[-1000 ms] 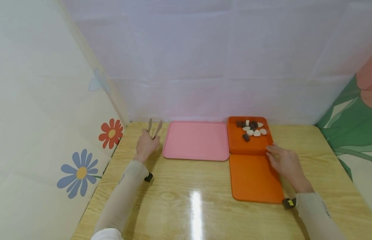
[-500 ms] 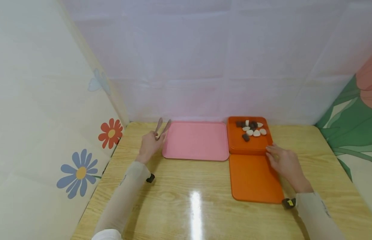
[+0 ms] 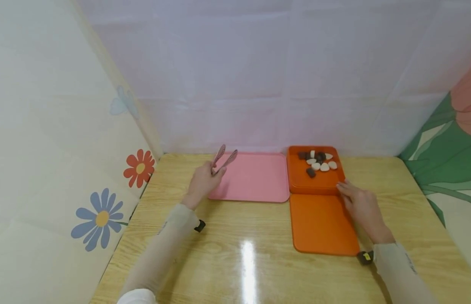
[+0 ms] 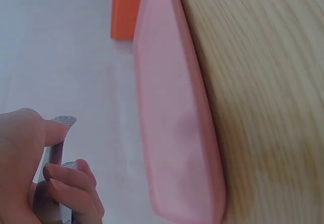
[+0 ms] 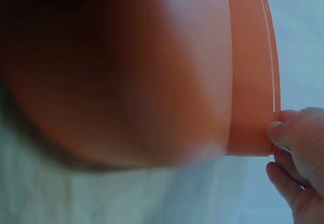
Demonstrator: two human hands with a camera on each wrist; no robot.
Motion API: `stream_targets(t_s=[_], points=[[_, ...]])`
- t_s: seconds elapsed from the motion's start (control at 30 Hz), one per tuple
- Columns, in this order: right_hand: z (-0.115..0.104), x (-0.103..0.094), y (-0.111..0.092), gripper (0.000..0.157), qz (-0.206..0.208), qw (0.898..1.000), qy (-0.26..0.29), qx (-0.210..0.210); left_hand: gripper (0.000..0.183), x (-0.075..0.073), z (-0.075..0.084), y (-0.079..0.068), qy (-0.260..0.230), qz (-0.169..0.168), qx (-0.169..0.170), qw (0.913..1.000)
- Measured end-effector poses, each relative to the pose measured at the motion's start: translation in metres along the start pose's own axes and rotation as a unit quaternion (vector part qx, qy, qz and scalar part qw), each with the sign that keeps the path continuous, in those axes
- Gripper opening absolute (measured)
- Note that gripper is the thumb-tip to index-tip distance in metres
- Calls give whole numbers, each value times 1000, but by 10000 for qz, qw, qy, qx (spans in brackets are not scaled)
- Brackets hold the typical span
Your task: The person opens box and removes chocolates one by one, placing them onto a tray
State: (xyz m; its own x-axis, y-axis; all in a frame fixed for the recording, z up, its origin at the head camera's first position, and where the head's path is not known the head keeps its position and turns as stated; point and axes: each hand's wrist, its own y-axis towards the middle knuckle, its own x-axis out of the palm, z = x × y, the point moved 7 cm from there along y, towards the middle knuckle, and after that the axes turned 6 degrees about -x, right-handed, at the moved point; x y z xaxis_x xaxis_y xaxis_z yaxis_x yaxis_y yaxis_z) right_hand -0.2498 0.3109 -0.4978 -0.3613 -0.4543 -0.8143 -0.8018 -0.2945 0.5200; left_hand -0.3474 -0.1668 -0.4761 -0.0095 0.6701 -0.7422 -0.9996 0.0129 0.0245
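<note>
My left hand [image 3: 204, 183] grips metal tongs [image 3: 230, 158], whose two perforated tips point up and apart over the left end of a pink tray [image 3: 258, 179]. Nothing sits between the tips. In the left wrist view, thumb and fingers wrap the tongs [image 4: 47, 206]. With my right hand [image 3: 365, 209] I pinch the front right corner of an orange box [image 3: 313, 188]; the right wrist view has the thumb against the box wall [image 5: 250, 77] and a finger over the rim. Several white pebble-like pieces [image 3: 324, 167] and dark brown pieces [image 3: 311, 172] lie inside the box.
An orange lid-like panel [image 3: 323, 226] lies flat in front of the box on the wooden table [image 3: 220, 253]. The pink tray stands directly left of the box. A pale cloth wall [image 3: 227, 84] rises behind them, with flower-printed walls at both sides.
My left hand has moved right with the tongs, from beside the pink tray to over its left end. The right hand has stayed at the box corner.
</note>
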Motion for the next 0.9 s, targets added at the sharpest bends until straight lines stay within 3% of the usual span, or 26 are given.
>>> stream_targets(t_s=[0.33,0.67,0.9], points=[[4,-3,-2,42,549,9982,124,-182,58,22,31,-4,-320,-192,316,9988],[2,-4,-2,40,615,9979,115,-153,41,44,59,-7,-251,-567,303,9976],[2,-2,-1,41,512,9986,113,-85,47,54,79,-9,-62,-562,443,9974]])
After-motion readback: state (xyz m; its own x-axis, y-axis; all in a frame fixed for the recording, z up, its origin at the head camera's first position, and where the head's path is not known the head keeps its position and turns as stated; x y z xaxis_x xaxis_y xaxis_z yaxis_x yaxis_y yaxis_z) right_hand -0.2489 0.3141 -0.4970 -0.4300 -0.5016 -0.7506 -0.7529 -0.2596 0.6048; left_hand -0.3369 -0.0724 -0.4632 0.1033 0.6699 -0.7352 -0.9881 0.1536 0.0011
